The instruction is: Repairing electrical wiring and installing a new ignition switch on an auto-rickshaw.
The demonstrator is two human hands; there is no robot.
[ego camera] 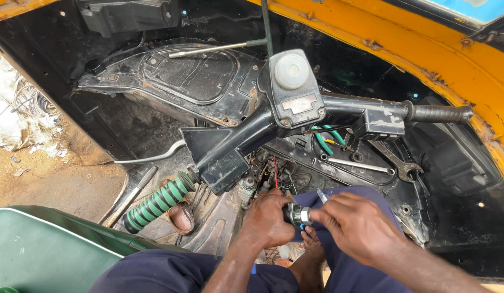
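Under the black handlebar (295,116), both hands (317,220) clamp a small metal part (299,215) between them.

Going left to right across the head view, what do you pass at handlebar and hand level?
Green seat → green ribbed grip → left hand → small metal part held between both hands → right hand → open-end spanner → black grip.
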